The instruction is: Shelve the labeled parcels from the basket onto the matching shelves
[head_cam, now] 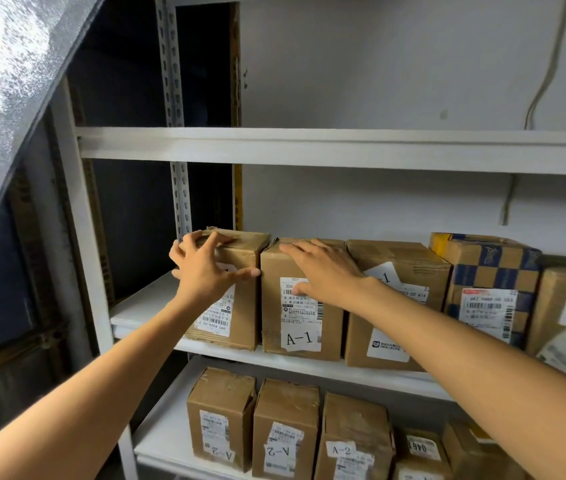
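The leftmost parcel [245, 306], a plain brown carton, is standing at the left end of the middle shelf [143, 306], touching the next box. The left hand [201, 268] is gripping it, fingers spread and curling over its top front edge and left corner, thumb stretching across the front and partly covering the handwritten tag. Its printed shipping label is showing a barcode and digits too blurred to trust.

The right hand [326, 271] is lying flat on the second parcel [304, 337], fingers straight over the top edge and thumb pressing on a label that begins "350". Below that, a white slip is reading "A-1".

The third parcel [413, 268] is showing only "-1" beside the right wrist. A blue-and-tan checked box [493, 268] and a further carton [558, 292] with an upside-down tag are sitting to the right.

On the lower shelf [160, 441], three cartons are carrying "A-2": the left carton [220, 403] and middle carton [285, 410] upside down, the right carton [354, 424] upright.
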